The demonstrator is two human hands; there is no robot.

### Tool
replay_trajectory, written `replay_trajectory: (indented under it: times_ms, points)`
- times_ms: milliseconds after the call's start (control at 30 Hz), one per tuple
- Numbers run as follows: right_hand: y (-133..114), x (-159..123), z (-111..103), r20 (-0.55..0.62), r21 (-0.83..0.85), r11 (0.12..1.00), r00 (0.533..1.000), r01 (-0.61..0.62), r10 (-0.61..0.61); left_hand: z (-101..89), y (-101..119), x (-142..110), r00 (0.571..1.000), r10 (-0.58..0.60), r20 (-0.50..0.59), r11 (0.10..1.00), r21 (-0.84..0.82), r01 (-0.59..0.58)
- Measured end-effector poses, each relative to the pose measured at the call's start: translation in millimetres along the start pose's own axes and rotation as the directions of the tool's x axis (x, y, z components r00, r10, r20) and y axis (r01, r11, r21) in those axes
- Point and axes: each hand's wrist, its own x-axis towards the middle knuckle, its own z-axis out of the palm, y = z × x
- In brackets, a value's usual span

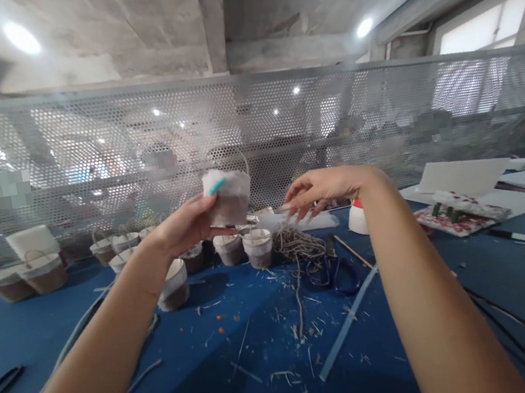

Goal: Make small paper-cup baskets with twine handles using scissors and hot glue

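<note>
Raised over the table, my left hand [190, 218] grips a small fabric-covered bucket [232, 200], pale above and brownish below, with a thin handle loop standing up at its right. A teal nail or strip shows against the bucket's side; I cannot tell which. My right hand [314, 191] hovers to the right of it, fingers spread and holding nothing visible. Below that hand lies a tangled heap of twine [298, 242]. Blue-handled scissors [346, 277] rest beside the heap. Several similar small buckets [259, 250] stand under and left of the held one.
Two handled buckets [44, 273] stand at the far left. A translucent strip [347, 326] and fibre scraps lie on the blue tabletop [195, 373]. At the right are white sheets [463, 176] and a red-and-white decorated piece [459, 215]. A perforated metal screen [132, 131] closes the back.
</note>
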Motion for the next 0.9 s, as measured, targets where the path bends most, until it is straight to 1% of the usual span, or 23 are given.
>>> replay_trajectory:
  times_ms: [33,100,167,233,400,533,633,733,800,833,900]
  points:
    - [-3,1,2,0.025,0.013,0.999,0.999,0.048,-0.048,5.5,3,1,0.999,-0.002,-0.042,0.994,-0.11,-0.003]
    - [-8,4,7,0.074,0.016,0.992,0.989,0.128,-0.129,13.8,10,4,0.994,-0.06,-0.094,0.968,-0.25,0.035]
    - [-14,9,14,0.089,-0.003,0.978,0.974,0.21,-0.208,18.3,15,5,0.986,-0.115,-0.118,0.941,-0.332,0.07]
    - [-21,17,22,0.072,-0.041,0.962,0.961,0.27,-0.267,19.9,18,6,0.982,-0.137,-0.126,0.92,-0.385,0.079]
    - [-34,39,45,0.023,-0.076,0.941,0.944,0.33,-0.329,23.7,20,5,0.979,-0.182,-0.097,0.892,-0.435,0.122]
    - [-37,53,59,-0.02,-0.012,0.926,0.925,0.378,-0.379,28.1,22,6,0.971,-0.22,-0.094,0.882,-0.445,0.156]
    - [-35,58,64,-0.119,0.023,0.916,0.911,0.401,-0.395,29.3,24,5,0.97,-0.215,-0.11,0.907,-0.39,0.157]
    - [-33,60,67,-0.236,0.022,0.896,0.873,0.444,-0.427,30.4,25,3,0.977,-0.182,-0.114,0.932,-0.336,0.135]
    - [-33,61,68,-0.285,0.062,0.861,0.836,0.505,-0.469,31.1,27,3,0.977,-0.176,-0.122,0.919,-0.375,0.119]
    - [-33,60,68,-0.283,0.092,0.841,0.824,0.533,-0.491,31.0,27,3,0.974,-0.179,-0.137,0.902,-0.419,0.107]
    - [-34,58,67,-0.231,0.147,0.802,0.809,0.578,-0.541,29.1,28,3,0.963,-0.199,-0.181,0.849,-0.522,0.078]
